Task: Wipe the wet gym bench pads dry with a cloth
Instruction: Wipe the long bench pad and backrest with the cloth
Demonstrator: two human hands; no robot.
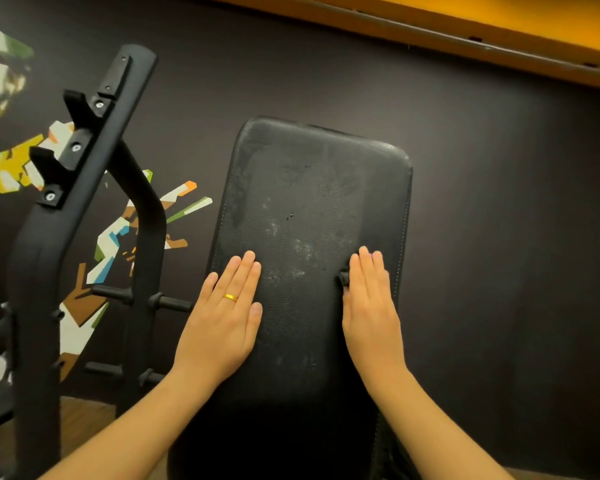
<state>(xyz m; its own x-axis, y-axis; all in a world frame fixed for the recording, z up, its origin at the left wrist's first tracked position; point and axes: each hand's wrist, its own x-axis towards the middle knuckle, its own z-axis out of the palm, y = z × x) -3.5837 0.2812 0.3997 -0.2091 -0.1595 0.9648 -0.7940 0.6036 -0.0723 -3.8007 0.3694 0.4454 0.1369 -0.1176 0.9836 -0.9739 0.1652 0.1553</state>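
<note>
Here both hands lie flat with fingers straight on the bench pad (309,202) — left hand (222,320) just inside its left edge, right hand (371,306) by the stitched right edge. Open, wet-speckled pad runs between them and beyond the fingertips — a rack upright (49,237) stands left of the left hand.

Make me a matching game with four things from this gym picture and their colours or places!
Things:
1 ring
2 bench pad
3 rack
4 beam

Clues:
A orange-yellow, along the top
B black, speckled with pale marks
C gold, on the left hand
D black, left of the pad

Pairs: 1-C, 2-B, 3-D, 4-A
</note>
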